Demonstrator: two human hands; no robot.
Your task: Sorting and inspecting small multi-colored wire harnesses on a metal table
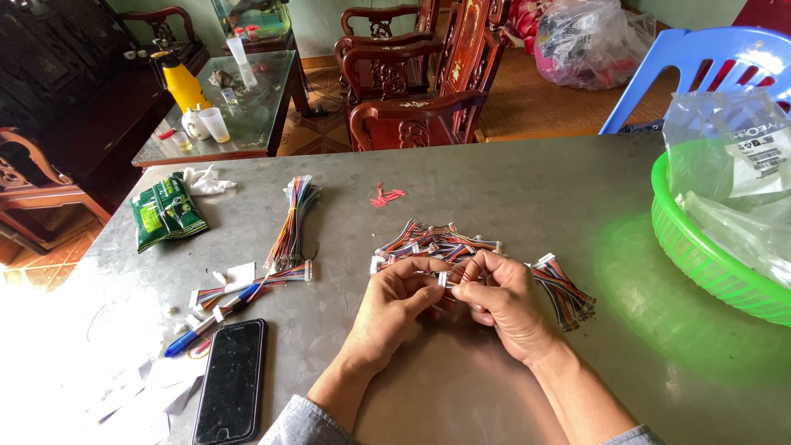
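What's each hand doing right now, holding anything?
Left hand: closed, pinching a white connector on the multicoloured wire harnesses.
Right hand: closed, fingers curled around wires of the same bunch.

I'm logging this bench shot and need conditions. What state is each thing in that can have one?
Left hand: pinching a white connector
Right hand: gripping the same wire piece
Wire harness pile: loose, spread on the table
Tied wire bundle: bunched, lying flat
Phone: screen dark, face up
Green basket: upright, holding clear plastic bags
Green packets: lying flat
Blue pen: lying flat
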